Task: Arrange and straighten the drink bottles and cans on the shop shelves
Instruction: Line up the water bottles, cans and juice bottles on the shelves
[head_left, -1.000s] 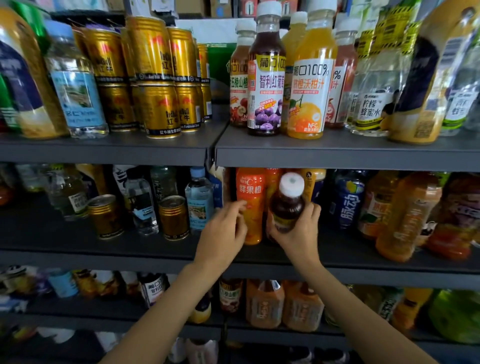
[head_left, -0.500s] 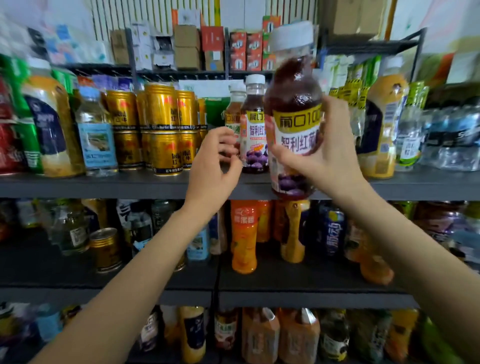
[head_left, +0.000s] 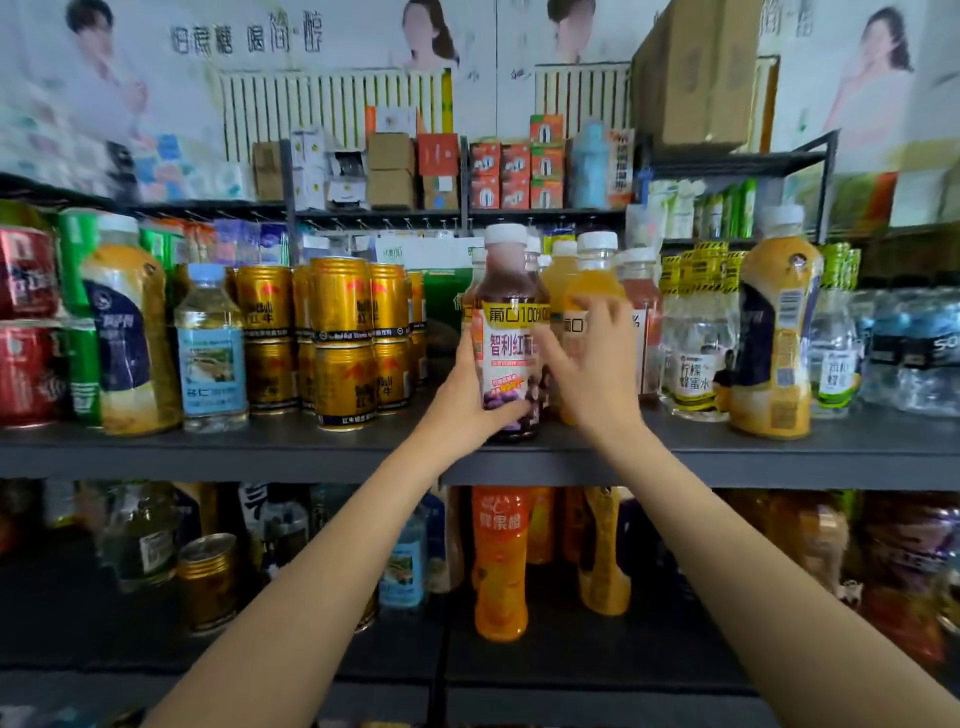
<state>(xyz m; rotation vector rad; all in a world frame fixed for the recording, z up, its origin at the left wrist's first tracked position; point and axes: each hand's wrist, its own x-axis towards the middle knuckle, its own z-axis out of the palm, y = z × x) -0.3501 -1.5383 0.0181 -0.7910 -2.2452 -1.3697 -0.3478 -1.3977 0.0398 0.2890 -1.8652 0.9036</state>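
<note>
We reach both arms up and forward to the shelf (head_left: 675, 457) in front of us. Our left hand (head_left: 470, 400) curls around the low left side of the purple juice bottle (head_left: 511, 332), with the thumb across its front near the bottom. Our right hand (head_left: 587, 374) has its fingers spread and lies on the right side of that bottle, and it also covers part of the orange juice bottle (head_left: 592, 280) just behind it. We cannot tell if the right fingers hold the bottle or only touch it.

The purple juice bottle stands upright between our 2 hands, right at the front edge of the shelf. Its white cap is on top.

Just left of our left hand there is a small bare gap on the shelf, and then the stacked gold cans (head_left: 343, 343). Past the cans stands a small water bottle (head_left: 210, 348). Close to the right of our right hand stand a clear bottle (head_left: 693, 353) and a big orange bottle (head_left: 774, 332), so there is little room on that side. Under our arms, on the shelf below, stands a tall orange bottle (head_left: 498, 561).
</note>
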